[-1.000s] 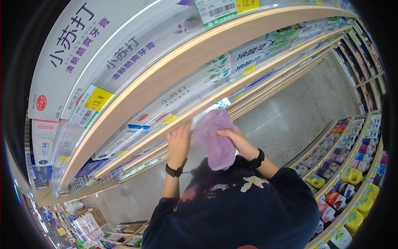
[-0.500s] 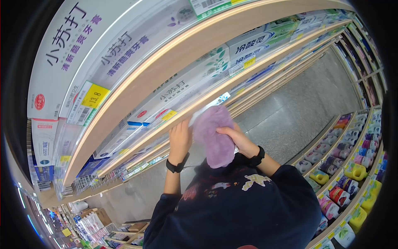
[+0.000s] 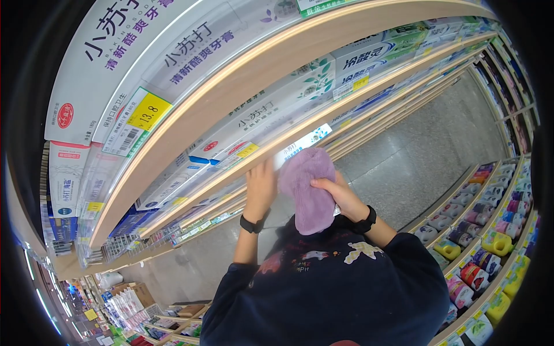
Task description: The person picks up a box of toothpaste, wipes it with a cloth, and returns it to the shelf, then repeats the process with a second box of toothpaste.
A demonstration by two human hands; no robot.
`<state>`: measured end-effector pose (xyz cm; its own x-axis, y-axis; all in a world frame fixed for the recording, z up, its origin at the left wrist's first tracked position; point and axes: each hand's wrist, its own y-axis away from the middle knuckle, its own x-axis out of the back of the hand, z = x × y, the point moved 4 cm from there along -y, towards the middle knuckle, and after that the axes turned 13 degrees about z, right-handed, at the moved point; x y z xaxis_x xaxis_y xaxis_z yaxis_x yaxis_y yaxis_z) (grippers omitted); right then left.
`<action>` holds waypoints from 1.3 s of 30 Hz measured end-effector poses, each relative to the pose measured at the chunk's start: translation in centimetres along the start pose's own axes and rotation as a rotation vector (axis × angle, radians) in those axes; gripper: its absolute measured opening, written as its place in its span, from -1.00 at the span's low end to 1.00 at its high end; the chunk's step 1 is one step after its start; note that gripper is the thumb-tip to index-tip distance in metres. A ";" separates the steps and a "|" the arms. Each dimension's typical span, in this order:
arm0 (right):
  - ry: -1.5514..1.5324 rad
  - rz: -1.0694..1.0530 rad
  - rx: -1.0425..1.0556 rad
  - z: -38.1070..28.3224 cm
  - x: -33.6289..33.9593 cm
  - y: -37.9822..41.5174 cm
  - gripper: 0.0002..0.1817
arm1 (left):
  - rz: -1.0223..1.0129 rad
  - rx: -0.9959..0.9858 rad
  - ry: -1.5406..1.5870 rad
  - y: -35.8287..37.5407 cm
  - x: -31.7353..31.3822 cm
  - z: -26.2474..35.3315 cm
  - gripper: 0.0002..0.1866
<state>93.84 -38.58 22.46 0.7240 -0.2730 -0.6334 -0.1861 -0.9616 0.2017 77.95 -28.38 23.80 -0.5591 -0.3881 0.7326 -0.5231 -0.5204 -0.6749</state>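
My right hand (image 3: 341, 195) is closed on a fuzzy purple cloth (image 3: 310, 196), its thumb pressed on top. A white toothpaste box (image 3: 303, 143) with blue and green print shows beyond the cloth's upper edge; the cloth hides its lower part, and what supports it is unclear. My left hand (image 3: 261, 185) is beside the cloth, against the edge of a wooden shelf (image 3: 231, 173). Its fingers point toward the shelf, slightly blurred, with the tips partly hidden, so their grip cannot be made out. Each wrist wears a black band.
Curved shelves of toothpaste boxes (image 3: 254, 118) with yellow price tags (image 3: 149, 112) rise close on the left and above. Rows of bottles (image 3: 473, 275) stand on shelves at the right. Grey floor (image 3: 398, 155) runs between them. More goods (image 3: 124, 311) are at the lower left.
Both hands and the purple cloth appear slightly further right. More of the white box's printed face shows above the cloth. The shelves have shifted a little in view.
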 end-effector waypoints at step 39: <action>-0.011 -0.011 0.108 2.6 -0.2 -3.8 -0.43 | 0.042 -0.022 -0.041 -1.5 -2.1 -0.7 -0.50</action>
<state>92.71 -34.93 19.88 0.7190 -0.2622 -0.6437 -0.2491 -0.9618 0.1136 79.45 -26.29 23.18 -0.5541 -0.4400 0.7066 -0.5142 -0.4866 -0.7063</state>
